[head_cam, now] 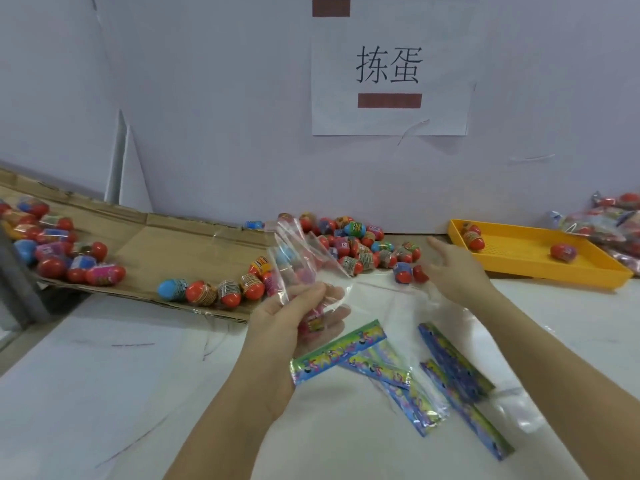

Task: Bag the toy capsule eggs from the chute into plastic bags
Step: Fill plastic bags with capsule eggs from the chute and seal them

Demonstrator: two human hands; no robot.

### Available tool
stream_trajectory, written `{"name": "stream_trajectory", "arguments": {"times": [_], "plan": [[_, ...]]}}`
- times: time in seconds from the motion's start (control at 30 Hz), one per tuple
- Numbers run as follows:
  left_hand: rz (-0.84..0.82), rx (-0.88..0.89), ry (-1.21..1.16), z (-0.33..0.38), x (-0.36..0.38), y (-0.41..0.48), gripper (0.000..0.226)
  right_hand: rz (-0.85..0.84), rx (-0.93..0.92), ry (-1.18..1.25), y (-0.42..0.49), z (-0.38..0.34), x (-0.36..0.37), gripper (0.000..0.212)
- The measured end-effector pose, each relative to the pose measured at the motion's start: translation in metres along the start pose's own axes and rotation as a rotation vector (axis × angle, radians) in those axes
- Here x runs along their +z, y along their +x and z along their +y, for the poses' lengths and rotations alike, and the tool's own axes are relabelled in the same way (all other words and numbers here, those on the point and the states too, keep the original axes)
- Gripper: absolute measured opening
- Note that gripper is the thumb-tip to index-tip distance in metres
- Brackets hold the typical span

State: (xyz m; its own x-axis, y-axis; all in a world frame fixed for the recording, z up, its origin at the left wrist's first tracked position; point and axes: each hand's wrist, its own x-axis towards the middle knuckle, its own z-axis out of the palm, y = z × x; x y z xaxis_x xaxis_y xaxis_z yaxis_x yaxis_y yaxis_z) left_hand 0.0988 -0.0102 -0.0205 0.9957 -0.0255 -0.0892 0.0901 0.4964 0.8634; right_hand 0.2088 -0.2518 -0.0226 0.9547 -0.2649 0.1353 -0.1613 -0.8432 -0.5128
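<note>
Toy capsule eggs (360, 251) lie heaped at the foot of the cardboard chute (166, 244), against the wall. More eggs sit along the chute's lower edge and at its upper end. The left hand (294, 323) grasps a clear plastic bag (304, 258) by its lower part, mouth upward. Something pink shows through the film at the palm, probably an egg already loaded. The right hand (453, 268) is released, fingers extended, holding nothing, just beside the nearest eggs.

Risks: the film is thin, limp and glossy, so the mouth may fold closed and deflect an egg. The eggs are smooth, rounded, hard-looking shells with banded labels, so one nudged on the heap may roll across the white table (104, 393). Flat bags with printed header strips (339, 351) lie below the hands, where a forearm could sweep them aside.
</note>
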Motion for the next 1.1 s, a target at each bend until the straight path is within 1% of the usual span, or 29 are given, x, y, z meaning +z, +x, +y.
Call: {"name": "stream_trajectory", "arguments": {"times": [0.03,0.1,0.17,0.2,0.23,0.27,0.3,0.33,0.4,0.43,0.47,0.53,0.6,0.63,0.77,0.83,0.93,1.03,1.1], "plan": [[-0.011,0.005,0.005,0.0,0.0,0.0,0.032,-0.036,0.039,-0.137,0.006,0.008,0.005,0.043],[-0.028,0.011,0.035,0.0,0.001,0.0,0.038,-0.046,0.023,-0.303,0.007,0.016,0.012,0.036],[-0.03,0.005,0.045,0.001,0.002,-0.001,0.045,0.052,-0.043,-0.35,0.005,0.014,0.013,0.033],[-0.032,0.003,0.047,0.001,0.002,-0.001,0.047,0.116,-0.072,-0.329,0.002,0.011,0.011,0.031],[-0.034,0.006,0.06,0.0,0.003,-0.002,0.049,0.18,-0.112,-0.252,-0.002,0.008,0.007,0.028],[-0.035,0.014,0.092,0.0,0.003,-0.002,0.053,0.232,-0.167,-0.111,-0.008,0.002,0.002,0.024],[-0.035,0.026,0.133,-0.001,0.002,-0.003,0.057,0.271,-0.239,0.097,-0.016,-0.005,-0.003,0.023],[-0.035,0.037,0.173,-0.001,0.002,-0.003,0.063,0.285,-0.305,0.351,-0.027,-0.014,-0.011,0.026],[-0.039,0.051,0.226,-0.003,0.001,-0.004,0.072,0.257,-0.392,0.808,-0.055,-0.035,-0.028,0.035],[-0.042,0.058,0.242,-0.003,0.001,-0.004,0.07,0.23,-0.449,0.938,-0.068,-0.043,-0.036,0.037],[-0.047,0.068,0.259,-0.004,0.001,-0.005,0.065,0.195,-0.523,1.012,-0.081,-0.05,-0.041,0.037],[-0.061,0.095,0.31,-0.007,0.001,-0.006,0.053,0.138,-0.69,1.063,-0.105,-0.061,-0.046,0.039],[-0.076,0.123,0.38,-0.009,0.001,-0.007,0.049,0.163,-0.807,0.997,-0.119,-0.065,-0.044,0.037],[-0.093,0.134,0.415,-0.01,0.001,-0.007,0.048,0.191,-0.829,0.937,-0.122,-0.066,-0.042,0.036],[-0.215,0.159,0.486,-0.011,0.003,-0.009,0.046,0.312,-0.777,0.755,-0.123,-0.063,-0.04,0.035],[-0.267,0.164,0.5,-0.011,0.003,-0.01,0.047,0.373,-0.77,0.622,-0.122,-0.059,-0.042,0.032],[-0.311,0.157,0.49,-0.009,0.004,-0.01,0.047,0.396,-0.791,0.485,-0.12,-0.054,-0.044,0.033],[-0.334,0.165,0.491,-0.007,0.005,-0.011,0.049,0.417,-0.799,0.334,-0.122,-0.055,-0.047,0.02],[-0.339,0.157,0.482,-0.006,0.006,-0.012,0.048,0.37,-0.78,0.339,-0.124,-0.056,-0.048,0.02]]}}
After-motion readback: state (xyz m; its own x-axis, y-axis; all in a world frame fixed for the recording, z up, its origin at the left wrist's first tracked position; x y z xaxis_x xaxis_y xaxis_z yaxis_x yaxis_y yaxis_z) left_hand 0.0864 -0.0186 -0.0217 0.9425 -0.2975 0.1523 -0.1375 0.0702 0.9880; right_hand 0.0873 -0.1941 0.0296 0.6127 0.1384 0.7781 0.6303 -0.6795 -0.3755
